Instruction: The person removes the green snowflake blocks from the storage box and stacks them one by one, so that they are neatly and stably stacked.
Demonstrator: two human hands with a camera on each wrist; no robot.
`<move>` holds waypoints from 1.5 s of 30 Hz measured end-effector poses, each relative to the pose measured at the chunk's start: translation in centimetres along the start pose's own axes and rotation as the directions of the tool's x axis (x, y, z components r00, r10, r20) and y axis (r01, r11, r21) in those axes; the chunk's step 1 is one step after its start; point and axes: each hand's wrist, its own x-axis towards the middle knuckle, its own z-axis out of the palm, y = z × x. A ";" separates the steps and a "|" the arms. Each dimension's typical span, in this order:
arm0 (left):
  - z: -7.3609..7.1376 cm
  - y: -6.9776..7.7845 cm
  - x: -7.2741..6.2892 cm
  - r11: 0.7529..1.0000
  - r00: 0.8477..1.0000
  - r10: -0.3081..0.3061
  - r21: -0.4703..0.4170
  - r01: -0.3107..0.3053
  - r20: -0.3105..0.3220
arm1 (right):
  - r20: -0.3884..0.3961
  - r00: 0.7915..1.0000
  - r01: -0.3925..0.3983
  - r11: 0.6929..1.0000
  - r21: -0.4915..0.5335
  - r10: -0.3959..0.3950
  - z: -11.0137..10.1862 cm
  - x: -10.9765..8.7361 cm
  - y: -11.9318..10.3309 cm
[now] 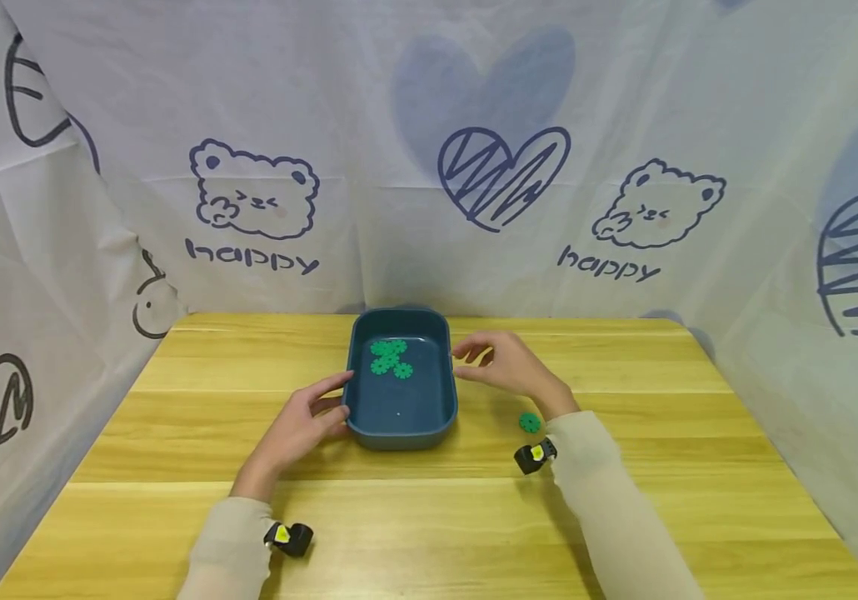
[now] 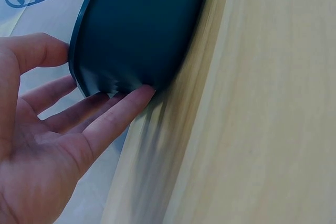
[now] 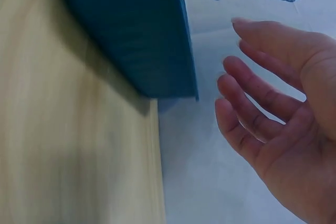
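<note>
A dark blue rectangular bin stands on the wooden table with several green notched discs clustered on its floor. My left hand touches the bin's left side with its fingertips; in the left wrist view, fingers lie against the outer wall. My right hand hovers beside the bin's right side, fingers loosely bent and holding nothing. The right wrist view shows a gap between those fingers and the bin wall. One more green disc lies on the table near my right wrist.
The table has wood-grain planks. White cloth printed with bears and hearts hangs behind it and at both sides. The bin's far end stands close to the back cloth. Each wrist wears a small black camera.
</note>
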 end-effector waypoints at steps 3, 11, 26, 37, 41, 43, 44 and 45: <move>-0.1 0.0 0.0 1.000 1.000 0.001 0.011 -0.001 0.000 | -0.012 1.000 0.000 1.000 0.006 0.000 0.4 1.1 -0.8; -0.3 0.2 -0.1 1.000 1.000 0.004 0.023 -0.004 -0.004 | 0.068 0.997 0.046 0.998 -0.041 -0.044 2.4 4.1 -2.4; -0.3 0.2 -0.3 1.000 1.000 0.012 0.007 -0.012 -0.001 | 0.283 0.959 0.036 0.974 -0.225 0.030 5.8 7.5 -3.4; -0.1 0.2 -0.2 1.000 1.000 0.006 0.002 -0.006 0.007 | 0.297 0.949 -0.008 0.952 -0.305 0.103 7.2 8.9 -3.0; -0.1 0.2 -0.2 1.000 1.000 0.004 -0.003 -0.004 0.007 | 0.284 0.951 -0.022 0.940 -0.340 0.125 7.6 9.1 -3.0; 0.0 0.2 -0.2 1.000 1.000 0.003 0.001 -0.003 0.005 | 0.282 0.950 -0.026 0.932 -0.361 0.135 7.8 9.1 -2.9; 0.0 0.2 -0.2 1.000 1.000 0.003 0.003 -0.003 0.004 | 0.281 0.949 -0.027 0.929 -0.370 0.139 8.0 9.1 -2.9; 0.0 0.2 -0.2 1.000 1.000 0.004 0.006 -0.004 0.004 | 0.282 0.949 -0.029 0.926 -0.376 0.144 8.1 9.1 -2.9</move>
